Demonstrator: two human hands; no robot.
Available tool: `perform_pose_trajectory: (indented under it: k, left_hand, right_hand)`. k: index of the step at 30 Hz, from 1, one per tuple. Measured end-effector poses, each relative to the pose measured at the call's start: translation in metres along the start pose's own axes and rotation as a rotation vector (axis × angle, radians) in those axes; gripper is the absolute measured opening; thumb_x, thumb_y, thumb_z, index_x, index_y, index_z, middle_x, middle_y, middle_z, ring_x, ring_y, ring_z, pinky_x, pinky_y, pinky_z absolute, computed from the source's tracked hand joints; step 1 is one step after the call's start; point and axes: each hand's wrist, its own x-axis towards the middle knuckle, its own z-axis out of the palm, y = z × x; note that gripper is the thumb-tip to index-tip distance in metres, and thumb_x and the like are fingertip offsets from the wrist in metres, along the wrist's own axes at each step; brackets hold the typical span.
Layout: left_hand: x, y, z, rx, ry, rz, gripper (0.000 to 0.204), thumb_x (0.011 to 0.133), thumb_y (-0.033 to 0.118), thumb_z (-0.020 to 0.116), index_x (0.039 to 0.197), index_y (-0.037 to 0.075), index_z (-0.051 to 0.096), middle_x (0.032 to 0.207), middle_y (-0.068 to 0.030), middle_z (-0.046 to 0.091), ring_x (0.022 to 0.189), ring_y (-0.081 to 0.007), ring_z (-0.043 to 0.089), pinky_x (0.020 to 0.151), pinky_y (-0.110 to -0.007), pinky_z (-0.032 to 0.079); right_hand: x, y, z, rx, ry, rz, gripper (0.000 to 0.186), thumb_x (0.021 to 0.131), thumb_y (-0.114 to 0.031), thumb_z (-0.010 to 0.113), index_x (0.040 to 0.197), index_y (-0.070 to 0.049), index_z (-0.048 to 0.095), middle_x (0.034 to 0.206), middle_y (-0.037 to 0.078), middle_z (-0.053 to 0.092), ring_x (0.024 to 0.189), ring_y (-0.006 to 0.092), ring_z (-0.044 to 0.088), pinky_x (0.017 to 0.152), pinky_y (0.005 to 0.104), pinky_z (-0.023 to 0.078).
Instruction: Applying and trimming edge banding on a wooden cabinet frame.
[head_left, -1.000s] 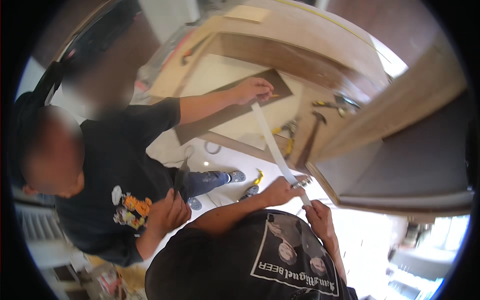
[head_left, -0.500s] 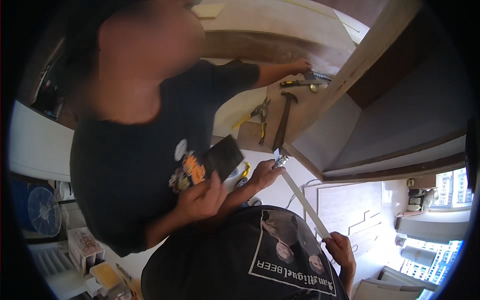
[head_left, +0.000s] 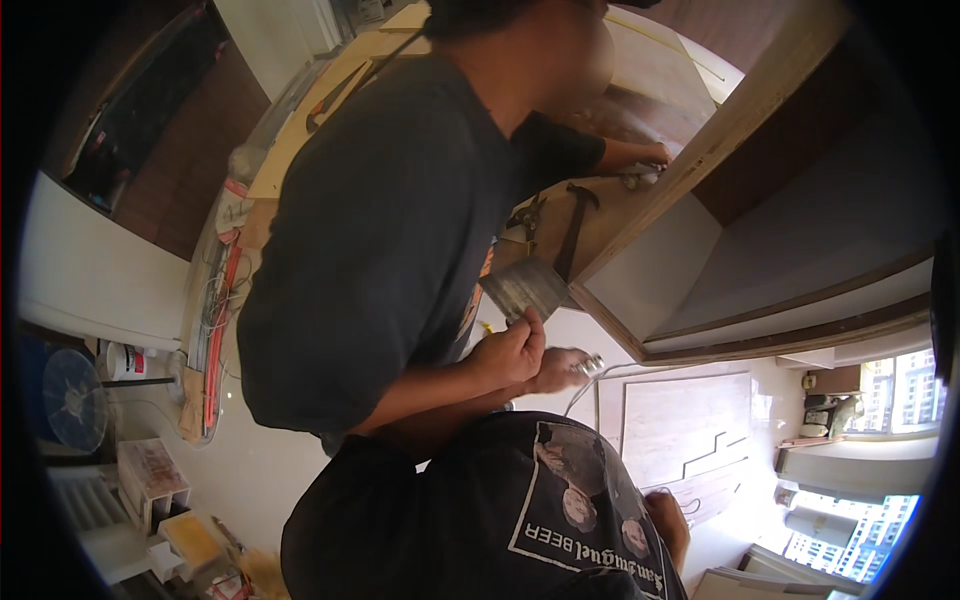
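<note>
My left hand [head_left: 558, 372] is closed around a small shiny metal fitting [head_left: 592, 366], whose exact kind I cannot make out. Its forearm passes behind a co-worker's arm. Low beside my dark printed shirt, my right hand [head_left: 668, 515] has its fingers curled; the shirt hides part of it, and what it holds does not show. Just above my left hand, the co-worker's hand [head_left: 510, 350] holds a dark, flat rectangular piece [head_left: 525, 290]. The co-worker's other hand [head_left: 655, 155] reaches to the worktop, over a metal tool that is mostly covered.
A claw hammer [head_left: 575, 230] and pliers [head_left: 527, 215] lie on the wooden worktop. An open-fronted cabinet box [head_left: 800, 240] juts in from the right. The co-worker [head_left: 390, 230] stands close at left. Panels [head_left: 685, 430] lie on the floor, and a cable [head_left: 590, 385] runs near my left hand.
The long pale strip stretched between my hands has gone from sight. My right hand has dropped back beside my body, my left shifted slightly right. The co-worker has turned and leaned right.
</note>
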Motion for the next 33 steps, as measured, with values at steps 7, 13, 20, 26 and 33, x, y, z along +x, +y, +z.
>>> perform_pose_trajectory:
  k: [7, 13, 20, 26, 33]
  left_hand:
    - [0.008, 0.051, 0.015, -0.184, -0.415, -0.120, 0.040, 0.092, 0.030, 0.075, 0.111, -0.003, 0.065, 0.076, -0.0087, 0.065, 0.066, -0.0154, 0.061, 0.060, -0.031, 0.048]
    - [0.001, 0.028, -0.007, -0.408, -0.316, -0.273, 0.030, 0.098, 0.031, 0.068, 0.102, 0.001, 0.065, 0.065, -0.0017, 0.057, 0.049, -0.0087, 0.049, 0.043, -0.025, 0.035]
    - [-0.009, 0.018, -0.019, 0.998, 0.487, 0.056, 0.026, 0.098, 0.020, 0.062, 0.104, -0.005, 0.067, 0.077, -0.0086, 0.065, 0.053, -0.0152, 0.055, 0.047, -0.029, 0.041]
    - [0.010, -0.070, 0.002, 1.991, 0.396, 0.366, 0.025, 0.093, 0.003, 0.057, 0.107, -0.014, 0.068, 0.098, -0.0193, 0.071, 0.079, -0.0216, 0.067, 0.063, -0.030, 0.051]
    - [0.011, -0.044, -0.001, 1.766, 0.451, 0.285, 0.022, 0.094, -0.003, 0.054, 0.106, -0.015, 0.068, 0.098, -0.0185, 0.072, 0.084, -0.0199, 0.068, 0.069, -0.028, 0.053]
  right_hand:
    - [0.087, -0.106, -0.007, 0.568, 0.198, -0.066, 0.026, 0.097, -0.020, 0.061, 0.084, 0.003, 0.064, 0.063, 0.010, 0.056, 0.055, 0.0200, 0.054, 0.052, 0.0382, 0.041]
    - [0.115, -0.121, 0.015, 1.051, 0.050, -0.088, 0.014, 0.103, -0.016, 0.058, 0.104, -0.004, 0.066, 0.068, 0.000, 0.061, 0.054, 0.0056, 0.049, 0.050, 0.0225, 0.038]
    - [0.128, -0.140, 0.006, 1.078, -0.072, -0.102, 0.014, 0.102, -0.017, 0.057, 0.102, -0.005, 0.064, 0.071, 0.000, 0.061, 0.057, 0.0066, 0.049, 0.053, 0.0233, 0.037]
    - [0.136, -0.148, 0.004, 1.204, -0.099, -0.089, 0.015, 0.103, -0.018, 0.056, 0.102, -0.006, 0.064, 0.071, 0.000, 0.058, 0.056, 0.0075, 0.047, 0.053, 0.0235, 0.036]
    - [0.138, -0.126, 0.018, 1.124, -0.044, -0.037, 0.019, 0.102, -0.019, 0.060, 0.092, -0.006, 0.067, 0.064, -0.004, 0.054, 0.055, 0.0064, 0.046, 0.051, 0.0243, 0.034]
